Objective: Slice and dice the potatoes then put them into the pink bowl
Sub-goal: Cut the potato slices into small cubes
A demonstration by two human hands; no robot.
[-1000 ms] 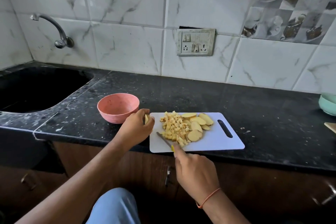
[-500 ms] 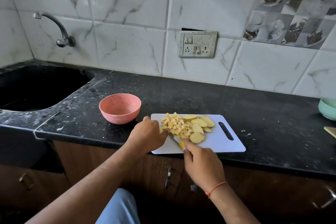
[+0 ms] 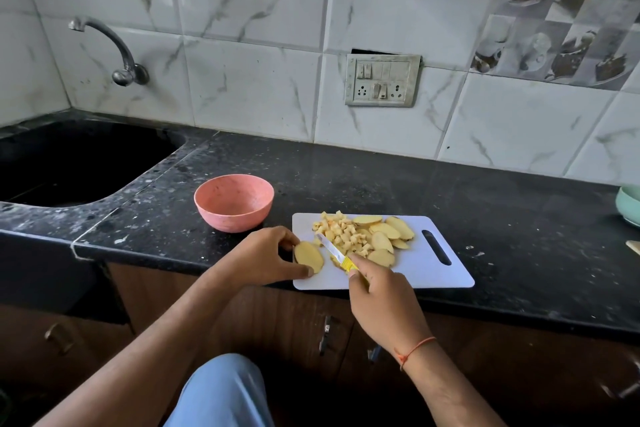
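Head view: potato slice [image 3: 308, 256] between left hand [image 3: 264, 258] fingers [image 3: 302, 273], on cutting board [image 3: 420, 272].

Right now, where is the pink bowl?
The pink bowl sits on the black counter, just left of the white cutting board, between it and the sink.

There is one pink bowl [image 3: 234, 201]. There is one white cutting board [image 3: 408, 274] and one knife [image 3: 332, 251]. One potato slice [image 3: 308, 256] lies alone at the near left of the board. About seven more slices [image 3: 382, 236] sit in a bunch to the right. The small potato cubes [image 3: 341, 234] make one pile, too many to count. There are two hands, a left hand [image 3: 265, 260] and a right hand [image 3: 384, 302]. One green bowl [image 3: 628, 206] peeks in at the far right. One tap [image 3: 114, 52] is on the left.
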